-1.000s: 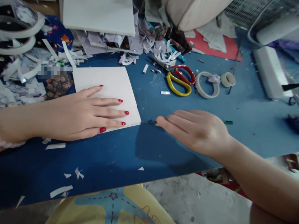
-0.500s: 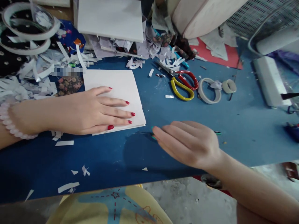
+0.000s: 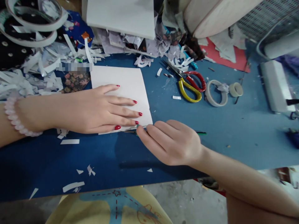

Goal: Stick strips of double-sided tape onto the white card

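A: Surface and room, left to right?

B: Blue tabletop (image 3: 233, 124), darker toward the left. At far left, two large white tape rings (image 3: 42, 28) on black dotted fabric (image 3: 10, 54), with a heap of shredded paper strips (image 3: 14, 82) nearer. Next, left hand (image 3: 98, 109), beaded bracelet (image 3: 20, 124) at the wrist, palm down and flat, fingers spread over layered white paper (image 3: 121, 77). Behind, a white slab (image 3: 121, 18) atop crumpled scraps. Then right hand (image 3: 173, 143), fingers curled round a slim green-ended tool (image 3: 201, 133), thin tip leftward. Behind and to the right, red-and-yellow-handled scissors (image 3: 180, 72), a white tape ring (image 3: 207, 92), a red sheet (image 3: 240, 57) partly under pale scraps, a small tape roll (image 3: 240, 90), a white oblong block (image 3: 275, 87).

A: Edges and working room?

B: At left, loose paper clippings (image 3: 73, 186) close to the tabletop's near edge. At middle, yellow printed cloth (image 3: 93, 211) just below that edge; farther right, grey floor (image 3: 201, 205). Between layered white paper and tabletop edge, a band of blue. Tool tip along the paper's near side, contact impossible to tell. Scissors apart from the paper's right side, blue between. Widest blue stretch right of right hand, toward the white oblong block.
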The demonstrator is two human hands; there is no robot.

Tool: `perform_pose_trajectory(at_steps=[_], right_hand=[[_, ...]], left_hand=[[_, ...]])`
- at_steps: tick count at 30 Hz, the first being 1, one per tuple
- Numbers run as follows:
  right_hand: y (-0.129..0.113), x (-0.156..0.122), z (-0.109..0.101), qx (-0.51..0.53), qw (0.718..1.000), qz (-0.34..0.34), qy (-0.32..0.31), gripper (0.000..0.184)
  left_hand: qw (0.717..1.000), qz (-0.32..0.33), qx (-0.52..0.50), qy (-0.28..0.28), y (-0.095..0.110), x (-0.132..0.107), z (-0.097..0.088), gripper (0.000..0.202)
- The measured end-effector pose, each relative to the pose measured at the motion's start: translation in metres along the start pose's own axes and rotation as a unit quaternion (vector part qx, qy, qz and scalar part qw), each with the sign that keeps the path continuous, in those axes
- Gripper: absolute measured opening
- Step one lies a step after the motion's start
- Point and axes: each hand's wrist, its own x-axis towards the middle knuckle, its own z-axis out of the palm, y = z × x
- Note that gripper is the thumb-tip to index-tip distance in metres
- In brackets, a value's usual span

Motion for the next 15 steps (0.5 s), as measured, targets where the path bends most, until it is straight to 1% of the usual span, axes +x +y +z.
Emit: perform_pose_trajectory(at_steps=[2,7,12,15], right_hand=[[-0.0001,0.0002,-0.0005,0.000,1.000,0.002,-0.003,0.007],[-0.0017,0.0020,-0.0023,-0.001,1.000,0.007,-0.012,0.006],[-0.0033,0.0034,-0.0058,-0.001,1.000,0.002,-0.027,0.011],[-0.0033,0.0033,-0.0088,0.009,0.999,0.000,-0.039,0.014]], left_hand=[[1.000,0.003,0.009,-0.001,-0.0005,-0.0007,0.0006,0.046],[0.998,0.034,0.037,0.037,-0.0029,-0.0024,0.0032,0.046],[0.999,0.006,0.036,-0.006,-0.0017,-0.0018,0.0022,0.048],[0.999,0.006,0.032,-0.011,0.0001,-0.0020,0.0015,0.047]])
